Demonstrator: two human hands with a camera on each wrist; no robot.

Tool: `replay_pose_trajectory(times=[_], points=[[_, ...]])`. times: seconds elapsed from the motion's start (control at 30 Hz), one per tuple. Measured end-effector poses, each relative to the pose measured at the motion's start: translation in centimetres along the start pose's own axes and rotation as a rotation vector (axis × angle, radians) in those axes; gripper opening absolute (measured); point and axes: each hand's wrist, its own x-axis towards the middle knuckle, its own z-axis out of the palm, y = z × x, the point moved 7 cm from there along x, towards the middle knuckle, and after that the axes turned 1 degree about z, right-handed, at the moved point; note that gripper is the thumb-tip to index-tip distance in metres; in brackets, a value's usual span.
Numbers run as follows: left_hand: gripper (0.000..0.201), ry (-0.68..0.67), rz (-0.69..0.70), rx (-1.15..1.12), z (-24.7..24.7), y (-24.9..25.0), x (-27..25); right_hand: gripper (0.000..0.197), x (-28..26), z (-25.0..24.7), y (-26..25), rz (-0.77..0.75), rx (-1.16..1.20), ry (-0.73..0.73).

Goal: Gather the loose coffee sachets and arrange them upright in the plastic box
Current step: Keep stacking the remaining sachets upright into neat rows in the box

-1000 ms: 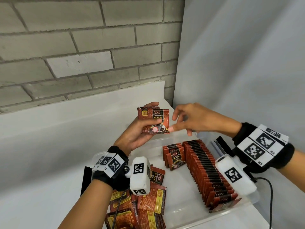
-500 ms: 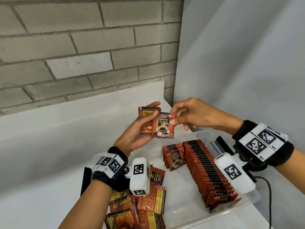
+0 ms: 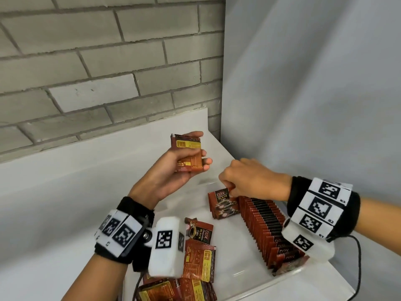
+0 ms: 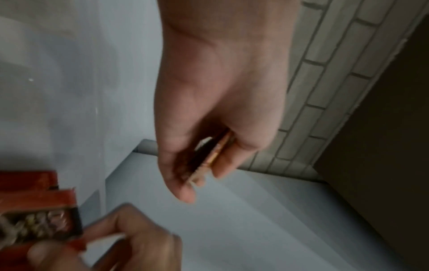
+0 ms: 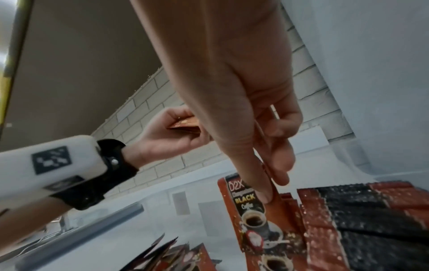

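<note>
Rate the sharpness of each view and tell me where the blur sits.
Head view: mostly sharp, print readable on the sachet the right hand pinches. Left wrist view: soft throughout, worst at the lower left, with the left hand only clear in outline. Right wrist view: sachet print crisp, the left wristband marker smeared.

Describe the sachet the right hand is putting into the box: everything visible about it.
The sachet is a flat reddish-brown foil-look packet, printed "D2X", "BLACK" and "Coffee" above a picture of a coffee cup on a saucer. It stands roughly upright, print facing outward, at the front of a short stack inside the plastic box, beside the long row. The right hand pinches its top edge, thumb in front and fingers behind. Its lower edge is hidden.
</note>
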Motion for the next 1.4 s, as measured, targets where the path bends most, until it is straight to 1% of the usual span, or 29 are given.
replay_pose_trajectory(times=[0.1,0.2,0.3,0.37,0.43,0.47,0.57,0.67,0.7,0.73,0.8,0.83,0.87,1.0,1.2,1.33,1.4], points=[[0.031,0.004,-0.124,0.142,0.8,-1.0,-1.7,0.011,0.2,-0.3,-1.0,-0.026,-0.135,0.007],[0.033,0.035,-0.270,0.249,0.9,-2.7,-3.4,0.022,0.0,0.1,-1.3,-0.029,-0.219,-0.041],[0.032,0.136,-0.400,0.235,0.3,-4.9,-4.8,0.025,-0.2,0.4,-1.6,-0.040,-0.260,-0.071],[0.021,0.191,-0.491,0.236,-0.1,-6.3,-5.7,0.029,-0.2,0.7,-1.6,-0.043,-0.251,-0.103],[0.009,0.232,-0.559,0.244,-0.3,-7.3,-6.2,0.029,0.0,0.8,-1.6,-0.053,-0.237,-0.109],[0.007,0.248,-0.580,0.253,-0.3,-7.6,-6.3,0.028,0.1,0.9,-1.6,-0.056,-0.233,-0.111],[0.013,0.292,-0.597,0.265,-0.4,-8.3,-6.3,0.027,0.1,0.6,-1.1,-0.016,-0.170,-0.124],[0.017,0.334,-0.602,0.248,-0.5,-8.9,-6.1,0.025,-0.3,-0.1,-0.7,0.024,0.025,-0.164],[0.017,0.346,-0.603,0.246,-0.6,-9.1,-6.0,0.023,-0.5,0.2,-0.6,0.026,0.089,-0.219],[0.016,0.355,-0.602,0.247,-0.7,-9.2,-5.9,0.020,-0.8,0.9,-0.6,0.019,0.136,-0.305],[0.017,0.369,-0.599,0.247,-0.8,-9.2,-5.7,0.022,-1.6,2.4,-1.1,-0.006,0.163,-0.486],[0.017,0.373,-0.600,0.246,-0.8,-9.3,-5.6,0.025,-1.9,3.0,-1.3,-0.016,0.145,-0.538],[0.018,0.370,-0.602,0.249,-0.6,-9.3,-5.5,0.028,-1.9,3.4,-1.3,-0.021,0.123,-0.561],[0.021,0.324,-0.625,0.266,0.0,-9.8,-5.2,0.029,-1.7,4.3,-0.9,0.010,0.112,-0.569],[0.018,0.302,-0.629,0.218,0.3,-10.2,-5.0,0.031,-1.8,3.7,-0.6,0.019,0.191,-0.546],[0.028,0.298,-0.607,0.196,0.7,-10.3,-4.5,0.034,-1.8,3.6,-0.6,0.021,0.216,-0.552],[0.028,0.290,-0.602,0.201,0.9,-10.3,-4.4,0.035,-1.7,3.7,-0.5,0.021,0.227,-0.555]])
